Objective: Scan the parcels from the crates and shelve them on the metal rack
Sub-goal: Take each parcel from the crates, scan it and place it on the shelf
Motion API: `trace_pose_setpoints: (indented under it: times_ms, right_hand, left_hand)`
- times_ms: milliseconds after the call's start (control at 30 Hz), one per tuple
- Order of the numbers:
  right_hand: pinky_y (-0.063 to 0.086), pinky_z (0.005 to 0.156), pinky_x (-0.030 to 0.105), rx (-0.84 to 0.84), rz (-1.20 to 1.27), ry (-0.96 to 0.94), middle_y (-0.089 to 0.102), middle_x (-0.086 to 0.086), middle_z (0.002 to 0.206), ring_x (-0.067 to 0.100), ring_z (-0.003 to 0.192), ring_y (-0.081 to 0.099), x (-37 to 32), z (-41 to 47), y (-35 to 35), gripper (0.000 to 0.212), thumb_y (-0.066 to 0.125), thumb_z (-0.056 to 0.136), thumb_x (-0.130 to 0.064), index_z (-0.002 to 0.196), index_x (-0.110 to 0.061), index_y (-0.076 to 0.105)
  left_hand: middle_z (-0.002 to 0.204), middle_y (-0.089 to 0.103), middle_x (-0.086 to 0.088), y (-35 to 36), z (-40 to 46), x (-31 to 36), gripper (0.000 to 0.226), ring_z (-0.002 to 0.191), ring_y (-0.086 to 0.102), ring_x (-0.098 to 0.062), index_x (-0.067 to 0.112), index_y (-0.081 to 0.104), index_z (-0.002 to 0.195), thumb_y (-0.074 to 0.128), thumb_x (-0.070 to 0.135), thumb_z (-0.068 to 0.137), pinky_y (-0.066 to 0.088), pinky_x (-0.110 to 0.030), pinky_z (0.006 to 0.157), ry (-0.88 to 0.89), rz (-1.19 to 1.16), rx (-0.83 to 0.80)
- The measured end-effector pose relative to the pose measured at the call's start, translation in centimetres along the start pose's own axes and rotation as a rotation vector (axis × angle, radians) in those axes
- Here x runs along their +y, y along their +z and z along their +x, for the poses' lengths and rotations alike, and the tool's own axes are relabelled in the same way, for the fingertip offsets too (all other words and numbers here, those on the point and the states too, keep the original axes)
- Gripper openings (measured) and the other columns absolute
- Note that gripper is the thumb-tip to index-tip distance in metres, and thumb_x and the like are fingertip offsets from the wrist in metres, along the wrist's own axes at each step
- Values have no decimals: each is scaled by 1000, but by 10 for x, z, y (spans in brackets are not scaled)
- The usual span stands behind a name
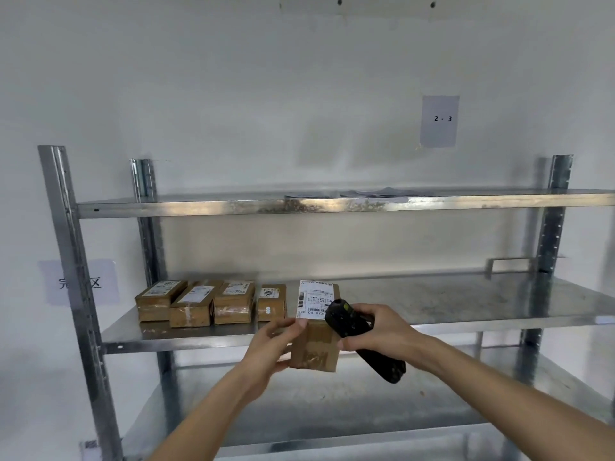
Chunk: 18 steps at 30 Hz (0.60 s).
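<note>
A brown cardboard parcel (315, 341) with a white shipping label on top hangs at the front edge of the middle shelf (466, 304) of the metal rack. My left hand (276, 347) grips its left side, thumb on the label's lower corner. My right hand (376, 327) holds a black handheld scanner (359, 337) against the parcel's right side; the scanner's head lies over the label's lower right corner. Several parcels (213, 302) stand in a row on the left part of that shelf.
The rack's top shelf (233, 206) carries flat paper sheets (372, 193). A paper sign reading 2 - 3 (440, 121) is stuck on the wall above. Another sign (80, 282) sits behind the left upright. A lower shelf (332, 410) lies beneath my arms.
</note>
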State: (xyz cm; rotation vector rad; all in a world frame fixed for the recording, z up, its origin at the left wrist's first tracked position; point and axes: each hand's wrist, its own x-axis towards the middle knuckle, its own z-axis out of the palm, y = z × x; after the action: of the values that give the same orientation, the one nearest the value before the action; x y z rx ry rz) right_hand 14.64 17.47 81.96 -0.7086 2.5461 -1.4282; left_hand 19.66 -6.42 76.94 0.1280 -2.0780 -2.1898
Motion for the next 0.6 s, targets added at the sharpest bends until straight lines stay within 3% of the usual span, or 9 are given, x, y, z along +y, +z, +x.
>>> trace_pose_setpoints:
  times_ms: [133,233,367,500,600]
  right_hand:
    - [53,76,17,-8,12,9,77,-5,104,3,81,72,11,45,1,43,92,73,-23,108,-39,74]
    - [55,78,20,-16,-3,25,77,-5,103,8,85,73,22,84,3,45,92,73,-22,111,-37,74]
    - [58,83,28,-42,-33,47,77,-2,105,16,92,74,39,142,9,46,91,71,-23,112,-36,74]
    - [58,80,26,-65,-67,63,78,-4,101,15,90,74,63,193,22,46,89,70,-22,111,-38,73]
    - [59,79,27,-93,-92,78,78,-2,101,15,90,74,82,219,30,46,88,70,-21,112,-34,73]
  left_hand:
    - [116,74,4,-8,45,-7,73,109,70,-17,21,65,127,85,57,66,53,-45,102,12,35,23]
    - [113,75,1,-17,83,-13,64,101,73,-18,17,65,126,85,44,72,57,-42,95,8,35,40]
    - [112,74,-9,-32,135,-23,54,94,75,-23,14,60,127,83,25,79,62,-34,75,-10,-5,58]
    - [112,73,-13,-45,182,-40,53,91,76,-27,12,59,126,84,19,80,62,-45,80,-45,5,65]
    - [111,74,-8,-51,208,-55,48,91,76,-23,14,63,124,83,18,80,62,-43,80,-61,42,70]
